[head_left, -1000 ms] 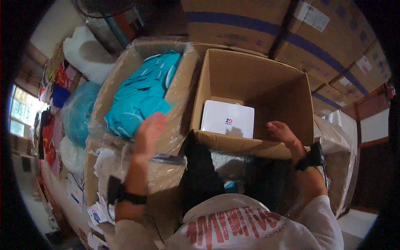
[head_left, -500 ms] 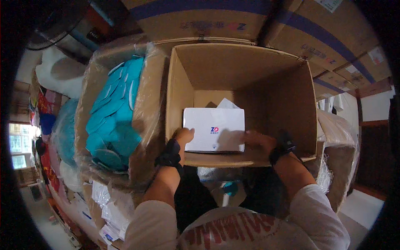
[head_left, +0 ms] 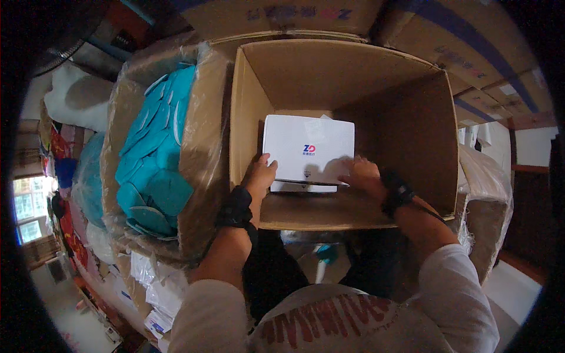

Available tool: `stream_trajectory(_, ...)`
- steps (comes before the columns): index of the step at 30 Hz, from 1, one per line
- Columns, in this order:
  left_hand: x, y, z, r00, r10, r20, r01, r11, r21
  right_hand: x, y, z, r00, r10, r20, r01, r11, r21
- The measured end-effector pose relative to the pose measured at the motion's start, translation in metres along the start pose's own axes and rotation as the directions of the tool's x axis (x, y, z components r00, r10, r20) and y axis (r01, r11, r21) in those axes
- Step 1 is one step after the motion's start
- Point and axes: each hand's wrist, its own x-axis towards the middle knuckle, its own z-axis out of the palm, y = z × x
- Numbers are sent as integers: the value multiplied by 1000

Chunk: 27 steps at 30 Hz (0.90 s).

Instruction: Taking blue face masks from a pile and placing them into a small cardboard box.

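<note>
A white box with a small printed mark is between my two hands, inside or over the mouth of a large open cardboard carton. My left hand grips the box at its near left corner. On the opposite side my right hand holds its near right corner, the fingers partly in shadow. Beneath it the edge of another white item, also box-like, shows lower in the carton. The underside of the held box is hidden.
At the left, a plastic-lined carton holds many teal rounded pieces. Closed brown cartons with blue bands stand behind and at the right. White packets lie low on the left. Another plastic-lined carton is on the right.
Both hands have moved forward, away from my body, with the white box between them. The white item underneath now shows at its near edge. The view has shifted slightly.
</note>
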Motion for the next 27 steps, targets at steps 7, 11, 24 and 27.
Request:
stream_trajectory(7,-16,23,-4,981,58,183,-122,924,362,28,-18,40,915,-358,-184,303,914,-270)
stream_trajectory(11,-19,20,-2,983,84,164,-128,952,279,32,-28,44,948,-305,-91,263,912,-315)
stream_trajectory(24,-44,68,4,958,124,259,-286,508,813,29,-14,42,846,-513,-145,470,846,-251)
stream_trajectory(27,-47,66,0,951,172,257,-309,522,795,7,-23,-10,906,-421,53,418,906,64)
